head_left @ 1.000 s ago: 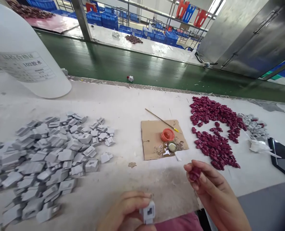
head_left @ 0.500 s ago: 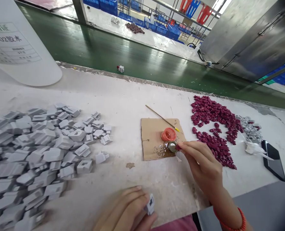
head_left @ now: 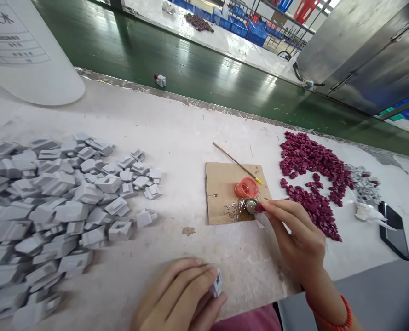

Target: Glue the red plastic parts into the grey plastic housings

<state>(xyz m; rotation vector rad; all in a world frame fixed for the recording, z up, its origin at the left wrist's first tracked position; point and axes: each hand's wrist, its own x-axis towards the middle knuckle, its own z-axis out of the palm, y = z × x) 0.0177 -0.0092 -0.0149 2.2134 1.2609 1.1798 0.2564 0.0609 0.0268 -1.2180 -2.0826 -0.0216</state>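
Behind a scuffed white table (head_left: 176,133) runs a glossy green belt (head_left: 138,55), with a heap (head_left: 62,211) of angular, matte grey parts at left below a smooth white plastic bottle (head_left: 48,78), its cut-off label reading "2胶水". Beyond the left hand (head_left: 178,296) and near the right hand (head_left: 297,234) lies wet-spotted brown cardboard (head_left: 221,184), bearing a red plastic cup (head_left: 246,187) and a round dish (head_left: 251,205). Left fingers and thumb clamp a grey block (head_left: 216,284), recess facing right; right fingertips pinch a maroon piece (head_left: 259,208) at the dish's edge, its tip pointing left, both long axes partly hidden.
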